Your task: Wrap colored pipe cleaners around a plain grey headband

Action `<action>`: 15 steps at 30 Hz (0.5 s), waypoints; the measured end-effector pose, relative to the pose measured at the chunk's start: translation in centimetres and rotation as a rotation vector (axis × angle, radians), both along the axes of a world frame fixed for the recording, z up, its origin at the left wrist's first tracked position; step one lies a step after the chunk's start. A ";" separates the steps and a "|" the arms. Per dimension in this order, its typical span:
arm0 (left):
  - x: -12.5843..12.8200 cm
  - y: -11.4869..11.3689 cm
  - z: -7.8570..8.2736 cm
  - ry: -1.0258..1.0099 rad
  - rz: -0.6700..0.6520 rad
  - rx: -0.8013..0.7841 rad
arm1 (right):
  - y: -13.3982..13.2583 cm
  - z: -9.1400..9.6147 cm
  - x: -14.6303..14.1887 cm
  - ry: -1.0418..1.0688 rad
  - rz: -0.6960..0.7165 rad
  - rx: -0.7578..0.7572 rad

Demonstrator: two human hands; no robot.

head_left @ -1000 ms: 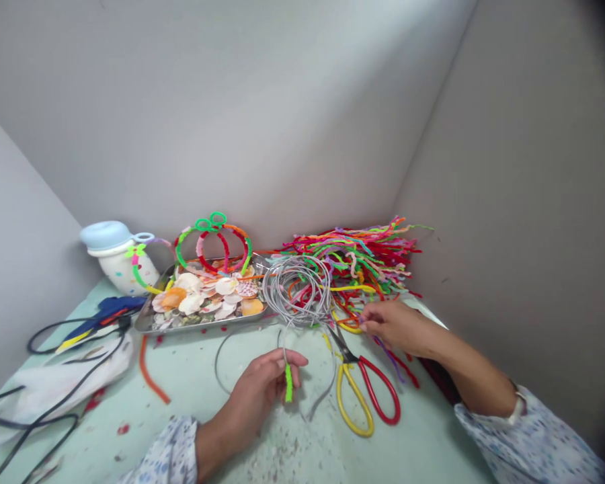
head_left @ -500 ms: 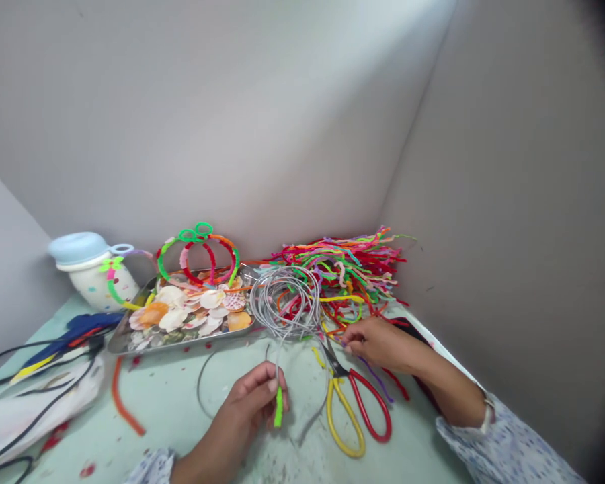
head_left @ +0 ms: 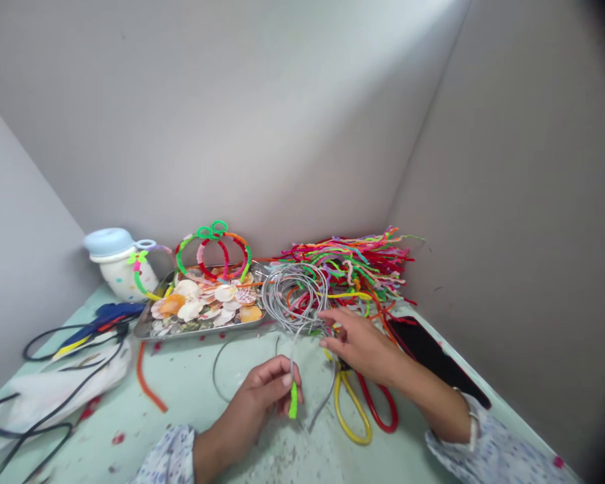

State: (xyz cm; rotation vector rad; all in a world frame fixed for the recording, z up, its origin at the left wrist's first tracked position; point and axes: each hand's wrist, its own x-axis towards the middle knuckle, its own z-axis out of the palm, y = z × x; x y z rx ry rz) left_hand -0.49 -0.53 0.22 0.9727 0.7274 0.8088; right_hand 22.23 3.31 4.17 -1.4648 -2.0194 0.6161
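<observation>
My left hand [head_left: 265, 393] is closed in a pinch on a grey wire that runs down from a loose coil of grey wire [head_left: 292, 296]. A short bright green pipe cleaner piece [head_left: 293, 401] covers the wire's end and sticks out below my fingertips. At the coil's lower right edge is my right hand [head_left: 360, 343], thumb and fingers apart, with nothing visible between them; whether it touches the coil I cannot tell. Under that hand lie scissors with one yellow and one red handle [head_left: 390, 410], their blades mostly hidden.
Behind is a heap of colourful pipe cleaners [head_left: 353, 262]. A metal tray [head_left: 202, 333] of shells stands left of the coil, with pipe cleaner hoops [head_left: 247, 255] above it. Further left are a white jar [head_left: 126, 275], blue-handled pliers [head_left: 111, 312] and black cables. A black phone-like slab [head_left: 438, 359] lies right.
My right hand has moved left from the pipe cleaners to the coil's edge, and its fingers have spread. My left hand keeps its pinch. The view has shifted slightly, showing more of the black slab.
</observation>
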 end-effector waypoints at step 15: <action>-0.5 0.2 0.0 0.015 -0.005 0.017 | -0.2 1.5 -0.9 -0.057 0.076 0.189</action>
